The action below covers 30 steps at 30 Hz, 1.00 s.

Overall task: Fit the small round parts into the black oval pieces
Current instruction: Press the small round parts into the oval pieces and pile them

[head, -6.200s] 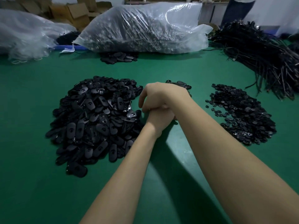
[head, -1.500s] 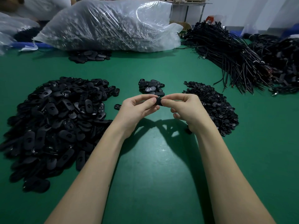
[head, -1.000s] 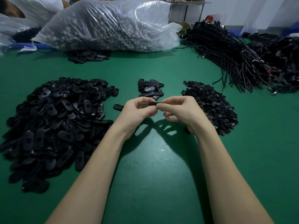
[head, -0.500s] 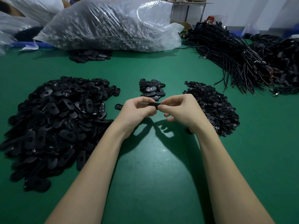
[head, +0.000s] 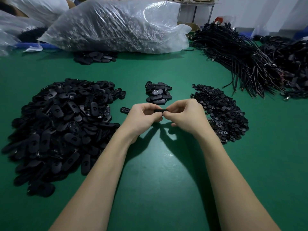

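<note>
Little has been shifted since half a second ago: the black oval plastic piece [head: 159,111] is still pinched between the left hand [head: 143,117] and right hand [head: 185,116], above the green bench [head: 160,164]. It is mostly hidden by curled fingertips; whether a small round part is seated cannot be told.

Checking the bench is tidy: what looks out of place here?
One black oval piece lies alone on the green table, apart from the large pile of black oval pieces. Otherwise nothing stands out.
</note>
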{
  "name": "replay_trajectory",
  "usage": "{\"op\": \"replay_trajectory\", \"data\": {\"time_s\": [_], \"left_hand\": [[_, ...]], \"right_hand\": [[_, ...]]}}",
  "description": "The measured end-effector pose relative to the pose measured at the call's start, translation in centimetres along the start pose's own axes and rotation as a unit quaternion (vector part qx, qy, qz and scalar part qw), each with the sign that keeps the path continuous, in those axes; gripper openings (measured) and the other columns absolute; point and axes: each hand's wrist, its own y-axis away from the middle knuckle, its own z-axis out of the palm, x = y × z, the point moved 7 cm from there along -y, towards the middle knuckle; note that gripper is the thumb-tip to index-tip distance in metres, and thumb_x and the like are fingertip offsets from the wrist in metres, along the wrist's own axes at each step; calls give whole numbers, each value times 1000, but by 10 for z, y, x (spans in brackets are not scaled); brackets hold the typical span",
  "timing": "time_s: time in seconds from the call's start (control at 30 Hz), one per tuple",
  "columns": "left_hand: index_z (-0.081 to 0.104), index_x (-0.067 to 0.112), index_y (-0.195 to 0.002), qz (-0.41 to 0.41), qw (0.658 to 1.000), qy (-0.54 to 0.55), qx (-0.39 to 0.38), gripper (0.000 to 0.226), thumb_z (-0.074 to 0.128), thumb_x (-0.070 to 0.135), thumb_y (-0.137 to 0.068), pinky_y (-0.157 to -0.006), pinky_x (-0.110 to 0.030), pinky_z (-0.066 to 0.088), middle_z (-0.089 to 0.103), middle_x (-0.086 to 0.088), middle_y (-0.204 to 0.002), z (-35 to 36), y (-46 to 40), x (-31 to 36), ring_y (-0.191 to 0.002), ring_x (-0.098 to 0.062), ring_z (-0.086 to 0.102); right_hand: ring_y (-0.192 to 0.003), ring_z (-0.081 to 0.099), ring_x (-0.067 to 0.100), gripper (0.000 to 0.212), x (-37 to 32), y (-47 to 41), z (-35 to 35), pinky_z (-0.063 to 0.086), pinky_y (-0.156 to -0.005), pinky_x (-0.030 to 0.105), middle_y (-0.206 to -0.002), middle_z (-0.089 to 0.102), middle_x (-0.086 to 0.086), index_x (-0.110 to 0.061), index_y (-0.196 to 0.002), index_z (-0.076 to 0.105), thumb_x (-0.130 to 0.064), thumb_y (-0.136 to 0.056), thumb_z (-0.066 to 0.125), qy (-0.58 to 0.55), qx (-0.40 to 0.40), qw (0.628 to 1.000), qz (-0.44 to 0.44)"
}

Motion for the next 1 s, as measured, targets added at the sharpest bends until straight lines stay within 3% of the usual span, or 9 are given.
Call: {"op": "replay_trajectory", "data": {"time_s": [0.07,0.23,0.43,0.57,0.63,0.73,0.9,1.0], "left_hand": [[71,14,-93,-3,1000,-13,7,13,70,1,-91,-88,-31,58,76,-9,-89,0,-2,-2,-81,-18,72],[72,17,-90,-4,999,-35,29,13,73,4,-89,-88,-35,59,77,-6,-83,0,-5,-4,-80,-18,74],[73,19,-89,8,998,-43,42,12,74,7,-89,-83,-30,59,78,-4,-82,-1,-4,-4,-81,-18,75],[71,15,-95,-15,998,38,38,12,73,5,-90,-79,-26,60,78,-4,-81,-5,-4,-6,-76,-15,75],[69,13,-99,-25,997,70,38,11,71,5,-92,-75,-23,59,78,-6,-80,-4,-5,-7,-75,-16,75],[68,10,-102,-50,990,118,51,7,65,9,-96,-81,-27,60,77,-11,-92,-5,-8,-10,-83,-23,77],[67,5,-103,-58,986,143,55,10,63,14,-98,-82,-27,61,74,-12,-102,-7,-11,-12,-86,-23,76],[66,5,-105,-58,989,125,52,12,62,14,-99,-83,-27,60,73,-11,-104,-5,-11,-12,-86,-22,76]], "right_hand": [[-52,68,6,17,1,0,2,64,-63,32,-55,69,-14,-24,-69,72,-15,-80,82,7,4,1000,-3],[-54,70,4,18,-1,-1,2,54,-56,14,-58,70,-10,-25,-65,69,-19,-77,81,40,27,999,-21],[-61,69,2,14,-1,-1,5,53,-61,16,-67,72,-9,-27,-71,70,-25,-79,82,65,28,997,-38],[-60,64,-1,19,-4,1,2,51,-65,17,-77,73,-11,-34,-93,70,-20,-84,79,72,-12,992,-101],[-61,63,2,21,-3,1,1,55,-67,27,-80,72,-14,-35,-95,70,-20,-83,79,97,-3,989,-115],[-65,66,8,21,0,-1,-4,59,-73,33,-86,72,-18,-36,-96,73,-21,-83,80,87,20,991,-103],[-56,56,3,20,4,-6,-12,51,-67,17,-94,70,-15,-39,-98,74,-25,-85,81,56,47,992,-100],[-61,58,6,18,5,-14,-10,54,-72,25,-90,68,-15,-37,-100,76,-27,-86,81,55,56,994,-80]]}}
